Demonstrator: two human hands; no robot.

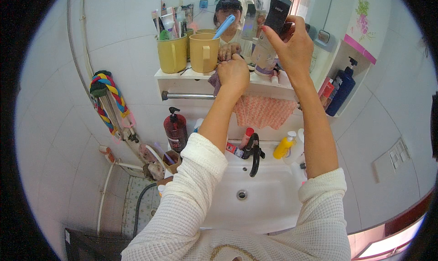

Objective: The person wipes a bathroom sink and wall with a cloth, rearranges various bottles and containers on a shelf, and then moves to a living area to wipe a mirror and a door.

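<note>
My left hand (pixel 234 73) is closed on a purple-grey cloth (pixel 214 84) at the front of the white wall shelf (pixel 191 77). Part of that cloth is hidden beneath the hand. Higher and to the right, my right hand (pixel 294 45) grips a tall bottle (pixel 278 13) with a black upper part and a paler, translucent-looking lower part. It leans slightly above the shelf, in front of the mirror. Left of my left hand stand a tan mug (pixel 202 61) with a blue handle (pixel 224 25) sticking out and a yellow-green mug (pixel 167 57) holding toothbrushes and a green comb.
An orange-and-white knitted cloth (pixel 265 112) hangs below the shelf, near a metal rail (pixel 191 96). Underneath is a white washbasin (pixel 267 206) with a black faucet (pixel 254 155). A red pump bottle (pixel 175 129), yellow pump bottle (pixel 284 145) and blue pump bottle (pixel 341 90) stand around.
</note>
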